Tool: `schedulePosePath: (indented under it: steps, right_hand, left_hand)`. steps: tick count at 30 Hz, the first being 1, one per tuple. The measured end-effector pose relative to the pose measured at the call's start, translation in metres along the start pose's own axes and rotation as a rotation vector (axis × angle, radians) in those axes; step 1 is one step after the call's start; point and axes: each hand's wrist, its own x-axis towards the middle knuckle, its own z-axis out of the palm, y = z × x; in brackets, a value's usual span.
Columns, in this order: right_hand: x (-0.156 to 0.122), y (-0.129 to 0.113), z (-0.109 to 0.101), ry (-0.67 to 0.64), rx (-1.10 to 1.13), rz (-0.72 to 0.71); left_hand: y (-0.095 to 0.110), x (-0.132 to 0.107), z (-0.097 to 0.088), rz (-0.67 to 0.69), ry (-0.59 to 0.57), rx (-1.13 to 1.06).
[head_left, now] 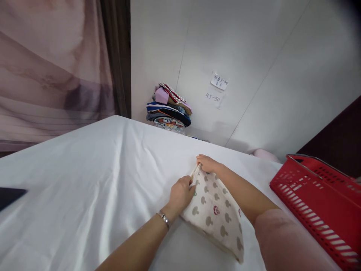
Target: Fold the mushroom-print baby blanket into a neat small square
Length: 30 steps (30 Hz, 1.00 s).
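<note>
A cream cloth (217, 214) printed with grey-beige and red mouse-head shapes hangs folded between my hands, its lower part over the white table. My left hand (182, 194), with a bracelet at the wrist, pinches the near left edge of the cloth. At the upper corner my right hand (207, 163) grips the same cloth, its fingers closed over the edge. Part of the cloth's right side is hidden behind my right forearm. Whether it is a garment or a plain piece of fabric I cannot tell.
A white sheet (84, 180) covers the table. On the right stands a red plastic basket (318, 199) with a metal handle. Folded clothes (169, 107) are stacked beyond the far edge by the wall. A dark flat object (11, 196) lies at the left edge.
</note>
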Motion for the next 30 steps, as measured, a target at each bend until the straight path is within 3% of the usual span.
schedulePosePath:
  steps: [9,14,20,30]
  right_hand:
    - [-0.003,-0.005,-0.015,-0.043,-0.132,0.042]
    - [-0.001,-0.009,-0.024,-0.078,-0.161,0.080]
    - [0.001,-0.004,-0.018,-0.102,-0.116,0.208]
    - [0.001,-0.005,-0.015,-0.031,-0.033,0.352]
  left_hand:
    - [-0.001,0.004,0.000,-0.132,0.011,-0.147]
    - [-0.002,0.005,-0.003,-0.175,-0.030,-0.037]
    - [-0.002,0.005,-0.003,-0.195,-0.041,0.014]
    - [-0.001,0.004,-0.003,-0.185,-0.023,-0.005]
